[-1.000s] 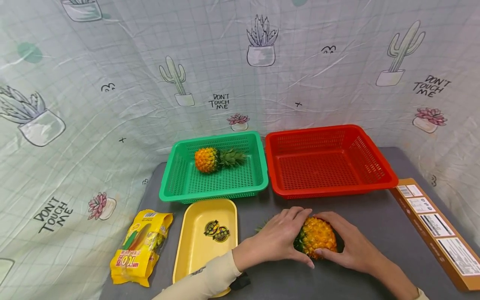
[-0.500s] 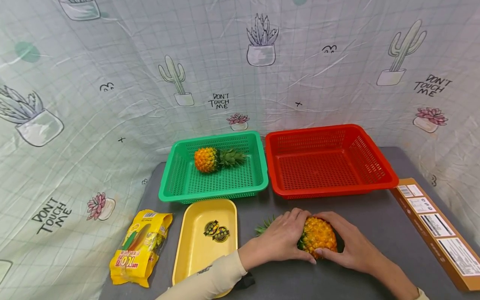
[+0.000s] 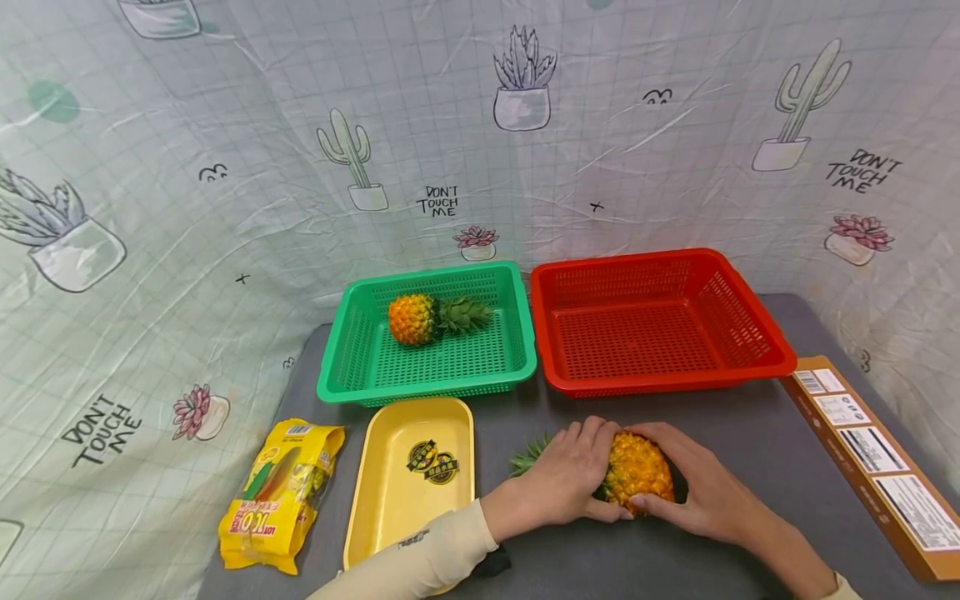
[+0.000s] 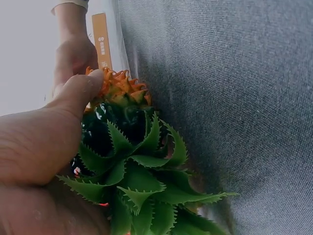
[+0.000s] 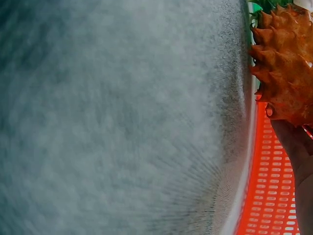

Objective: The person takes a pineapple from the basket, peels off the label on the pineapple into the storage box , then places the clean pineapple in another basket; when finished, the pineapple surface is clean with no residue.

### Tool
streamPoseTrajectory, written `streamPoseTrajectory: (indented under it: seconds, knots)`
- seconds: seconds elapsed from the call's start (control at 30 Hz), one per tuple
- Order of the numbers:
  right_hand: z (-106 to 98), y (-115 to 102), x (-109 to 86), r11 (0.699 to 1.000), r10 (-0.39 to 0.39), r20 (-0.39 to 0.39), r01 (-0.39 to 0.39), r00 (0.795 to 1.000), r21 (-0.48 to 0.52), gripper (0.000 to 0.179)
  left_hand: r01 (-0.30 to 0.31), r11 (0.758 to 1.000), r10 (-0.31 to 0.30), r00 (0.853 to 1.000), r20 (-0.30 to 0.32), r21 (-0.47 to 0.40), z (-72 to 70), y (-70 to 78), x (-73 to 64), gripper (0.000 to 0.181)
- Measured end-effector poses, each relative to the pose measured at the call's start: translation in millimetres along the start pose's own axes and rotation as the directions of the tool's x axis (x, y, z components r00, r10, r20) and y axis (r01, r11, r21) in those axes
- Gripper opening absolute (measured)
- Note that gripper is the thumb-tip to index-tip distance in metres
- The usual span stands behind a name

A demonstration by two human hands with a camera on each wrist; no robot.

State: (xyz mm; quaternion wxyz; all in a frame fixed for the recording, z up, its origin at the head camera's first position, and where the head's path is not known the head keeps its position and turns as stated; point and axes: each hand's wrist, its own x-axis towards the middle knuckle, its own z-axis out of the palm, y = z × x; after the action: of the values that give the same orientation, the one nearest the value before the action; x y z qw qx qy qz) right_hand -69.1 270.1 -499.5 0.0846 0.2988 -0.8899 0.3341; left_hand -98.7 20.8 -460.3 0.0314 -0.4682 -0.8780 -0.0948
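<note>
On the grey table, in front of the red basket, a pineapple (image 3: 640, 475) lies on its side, its leafy crown (image 4: 142, 181) pointing left. My left hand (image 3: 566, 475) grips it round the crown end, thumb on the near side and fingers over the far side. At the orange base, my right hand (image 3: 701, 483) holds it with thumb in front and fingers behind. In the right wrist view only the spiky orange skin (image 5: 286, 63) and part of the right hand (image 5: 298, 152) show. The left hand hides the middle of the fruit from the head view.
A second pineapple (image 3: 412, 320) lies in the green basket (image 3: 345, 367). Right of that stands the red basket (image 3: 667, 387). A yellow tray (image 3: 405, 500) and a yellow snack bag (image 3: 281, 496) sit at left; a long brown cardboard box (image 3: 870, 458) lies at right.
The left hand has shifted slightly to the right along the pineapple, so more of the green crown shows at its left. The right hand keeps its place.
</note>
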Motion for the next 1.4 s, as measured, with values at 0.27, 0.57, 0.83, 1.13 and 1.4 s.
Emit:
streamPoseTrajectory:
  seconds: [0.27,0.57,0.83,1.13,1.4]
  knots:
    - [-3.4,0.8,2.6,1.0,-0.001,0.013,0.001,1.0,0.005,0.085,0.012,0.999,-0.011,0.999,0.043,-0.035,-3.5,-3.5,2.6,0.098]
    - [-22.7,4.9,7.4,0.998,-0.059,-0.05,0.058,0.997,-0.019,0.086,0.04,0.999,-0.037,0.997,0.071,-0.038,-3.8,-5.2,4.5,0.098]
    - [-48.3,7.7,16.6,0.995,-0.087,-0.137,0.079,0.987,-0.066,0.086,0.049,0.998,-0.046,0.996,0.072,-0.033,-3.6,-4.3,4.0,0.097]
    - [-68.5,29.3,35.8,0.973,-0.215,-0.346,0.173,0.913,-0.15,0.058,0.048,0.999,-0.047,0.997,0.058,-0.024,-2.1,-3.7,3.7,0.098]
    - [-77.6,51.9,40.0,0.978,-0.116,-0.332,0.049,0.936,-0.202,0.045,0.061,0.997,-0.057,0.996,0.075,-0.055,-2.4,-3.1,2.3,0.097]
